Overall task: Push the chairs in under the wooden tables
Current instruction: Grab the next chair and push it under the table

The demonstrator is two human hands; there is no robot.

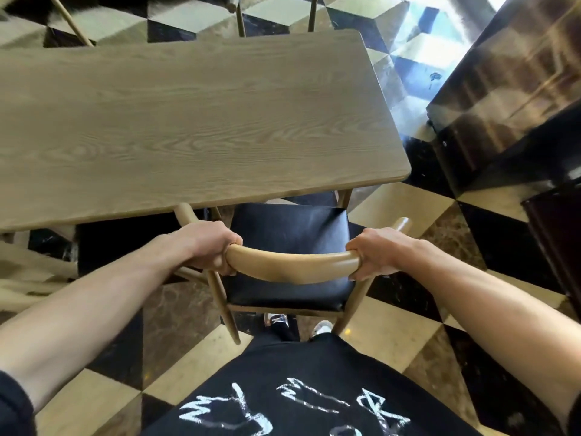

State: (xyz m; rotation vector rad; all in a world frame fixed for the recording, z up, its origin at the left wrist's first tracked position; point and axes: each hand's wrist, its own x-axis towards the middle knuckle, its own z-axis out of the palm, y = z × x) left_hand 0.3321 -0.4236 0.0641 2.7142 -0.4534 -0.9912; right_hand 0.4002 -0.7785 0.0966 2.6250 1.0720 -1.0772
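Note:
A wooden chair with a curved backrest and a black padded seat stands at the near right corner of a long wooden table. The front of the seat reaches just under the table's edge; most of the seat shows. My left hand is wrapped around the left part of the backrest. On the right part of the same rail, my right hand is closed. Both arms stretch forward over the chair.
A dark glossy cabinet stands to the right, with another dark piece nearer. Legs of other chairs show beyond the table's far edge. Part of a pale chair sits at the left. The floor is checkered tile.

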